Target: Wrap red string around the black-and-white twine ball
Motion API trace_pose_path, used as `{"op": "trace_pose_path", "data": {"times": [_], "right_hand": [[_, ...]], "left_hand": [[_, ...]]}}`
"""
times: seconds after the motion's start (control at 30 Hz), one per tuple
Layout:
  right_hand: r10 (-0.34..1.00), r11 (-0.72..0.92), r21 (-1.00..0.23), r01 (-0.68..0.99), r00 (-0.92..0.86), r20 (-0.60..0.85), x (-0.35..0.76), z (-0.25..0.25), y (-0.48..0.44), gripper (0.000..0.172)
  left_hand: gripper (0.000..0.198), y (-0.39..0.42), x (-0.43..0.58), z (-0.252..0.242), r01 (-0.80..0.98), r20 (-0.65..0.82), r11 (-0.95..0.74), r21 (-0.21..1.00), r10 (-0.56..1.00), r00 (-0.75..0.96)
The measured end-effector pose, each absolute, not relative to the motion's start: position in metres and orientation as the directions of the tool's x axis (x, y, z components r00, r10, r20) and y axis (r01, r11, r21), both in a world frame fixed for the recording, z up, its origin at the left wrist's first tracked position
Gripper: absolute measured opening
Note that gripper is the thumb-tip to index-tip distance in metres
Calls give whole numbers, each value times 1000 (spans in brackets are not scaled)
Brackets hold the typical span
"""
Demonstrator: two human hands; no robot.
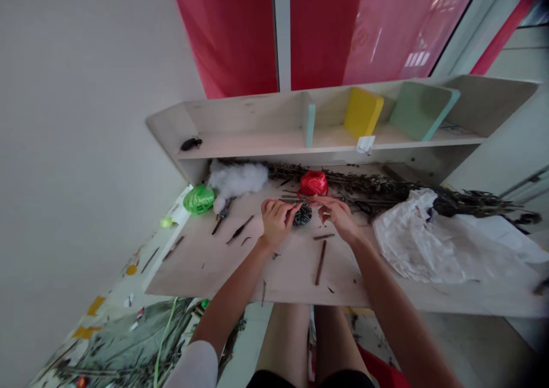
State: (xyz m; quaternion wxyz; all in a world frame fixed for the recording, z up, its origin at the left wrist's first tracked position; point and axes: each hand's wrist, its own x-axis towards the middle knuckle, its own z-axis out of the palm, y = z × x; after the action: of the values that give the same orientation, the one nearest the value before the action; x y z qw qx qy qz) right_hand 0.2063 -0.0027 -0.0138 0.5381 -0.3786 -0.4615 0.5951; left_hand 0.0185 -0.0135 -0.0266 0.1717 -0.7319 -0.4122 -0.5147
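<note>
My left hand (pixel 277 219) and my right hand (pixel 337 215) meet above the desktop, fingertips curled in over a small dark, bristly bundle with pale stripes (pixel 302 215). The left fingers press against its upper left side. My right fingers are pinched close to its right side, and I cannot tell if they hold anything. Just beyond, a ball of red plastic twine (pixel 313 183) sits with a red strand looping down toward my right hand. A short brown twig (pixel 320 262) lies below the hands.
A green twine ball (pixel 198 199), white cotton fluff (pixel 235 179), dried branches (pixel 369 187), and a white plastic bag (pixel 437 242) lie on the pale wooden desk (pixel 257 271). A shelf (pixel 326 139) above holds yellow and green boards. Scattered twigs lie about; more plant material covers the floor at lower left.
</note>
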Motion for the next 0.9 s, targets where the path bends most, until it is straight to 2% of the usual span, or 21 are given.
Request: {"op": "trace_pose_path", "data": {"times": [0.43,0.67,0.77,0.9], "right_hand": [[993,66,-985,-161,-81,80,204,-16,-2,23],[999,37,-967,-251,-24,44,206,-19,2,19],[995,23,-951,-307,-84,52,206,-20,2,23],[991,36,-967,-252,-118,68,203,-19,-1,23]], "left_hand": [[8,-12,19,-29,804,893,-581,122,418,166],[9,-11,17,-31,806,883,-567,171,451,129],[9,-11,18,-31,798,873,-575,182,468,138],[10,-12,18,-30,790,864,-590,169,475,170]]}}
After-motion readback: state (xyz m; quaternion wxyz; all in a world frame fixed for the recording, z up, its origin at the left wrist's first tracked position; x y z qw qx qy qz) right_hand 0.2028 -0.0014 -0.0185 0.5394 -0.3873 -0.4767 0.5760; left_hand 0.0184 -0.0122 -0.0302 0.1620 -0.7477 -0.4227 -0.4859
